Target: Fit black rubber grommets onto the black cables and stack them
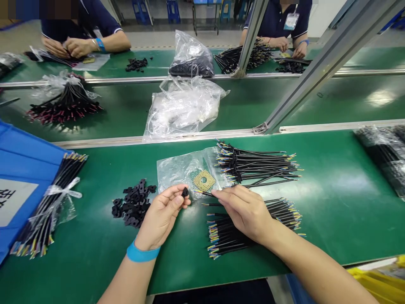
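Observation:
Between the thumb and fingers of my left hand point(166, 215) is a small black plastic clip point(185, 192). My right hand point(247, 211) pinches a black cable point(204, 192) near its stripped end, whose thin coloured wires point left toward the clip; the two are apart. Under and beside my right hand lies a stack of black cables point(224, 230) with bare coloured ends. Farther back rests a second pile of cables point(262, 162), with black pieces near their left ends. A heap of loose black clips point(136, 202) sits left of my left hand. A yellowish sponge point(204, 180) with a central hole lies on a clear plastic bag point(172, 169).
A tied cable bundle point(60, 198) leans on a blue bin point(28, 160) at the left. Bagged cables point(382, 156) lie far right. A metal frame post point(316, 71) slants across the right side. Beyond the rail are plastic bags point(186, 105), another cable bundle point(66, 101) and two co-workers.

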Demonstrator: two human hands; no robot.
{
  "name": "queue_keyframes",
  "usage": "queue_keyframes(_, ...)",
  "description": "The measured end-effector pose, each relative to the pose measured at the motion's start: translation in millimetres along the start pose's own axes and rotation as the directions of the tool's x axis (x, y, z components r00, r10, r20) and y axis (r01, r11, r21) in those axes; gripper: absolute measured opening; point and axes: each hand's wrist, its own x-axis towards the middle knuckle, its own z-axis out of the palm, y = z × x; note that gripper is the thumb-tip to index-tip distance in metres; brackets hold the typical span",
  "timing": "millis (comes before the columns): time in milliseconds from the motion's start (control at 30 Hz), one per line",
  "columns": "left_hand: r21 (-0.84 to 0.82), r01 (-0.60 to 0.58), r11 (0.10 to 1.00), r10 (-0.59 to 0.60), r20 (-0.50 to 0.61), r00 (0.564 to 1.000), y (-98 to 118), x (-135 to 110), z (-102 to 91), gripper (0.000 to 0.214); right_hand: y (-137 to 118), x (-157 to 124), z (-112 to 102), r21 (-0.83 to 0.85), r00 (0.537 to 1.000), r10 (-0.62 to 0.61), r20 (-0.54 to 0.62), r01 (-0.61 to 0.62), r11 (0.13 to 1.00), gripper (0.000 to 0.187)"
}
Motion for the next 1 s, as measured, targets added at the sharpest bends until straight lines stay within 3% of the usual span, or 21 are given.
queue_keyframes(267, -0.108, 0.106, 0.988, -0.102, 0.049, 0.994, -2.0, -3.6, 4.4, 0.048, -7.5, -2.8, -3.0, -0.117, 0.996, -0.085, 0.008, 0.086, 0.989, 0.032)
queue_keyframes(433, -0.036, 0.076, 0.996, -0.075, 0.026, 0.997, -1.0, -3.6, 4.7, 0.046, -8.3, -2.1, -8.7, -0.162, 0.985, -0.151, 0.085, 0.163, 0.973, 0.030)
queue_keyframes(600, 0.202, -0.023, 0.979, 0.025, -0.005, 1.000, -5.9, -3.3, 2.4, 0.042, -11.8, -0.2, -8.8, -0.165, 0.986, -0.142, 0.087, 0.154, 0.974, 0.028)
queue_keyframes(767, 0.370, -0.200, 0.907, 0.174, 0.102, 0.979, -10.2, -9.3, 8.5, 0.023, -17.8, 0.6, -7.2, -0.189, 0.985, -0.164, 0.050, 0.171, 0.967, 0.027)
queue_keyframes(867, 0.371, -0.313, 0.874, 0.263, 0.180, 0.948, -11.3, -12.5, 11.8, 0.020, -19.6, 0.0, -3.8, -0.104, 0.987, -0.156, 0.022, 0.158, 0.982, 0.021)
queue_keyframes(1000, 0.332, -0.478, 0.813, 0.399, 0.280, 0.873, -12.4, -12.3, 10.6, 0.021, -20.4, -1.7, 2.7, 0.103, 0.999, -0.035, 0.011, 0.034, 0.994, 0.013)
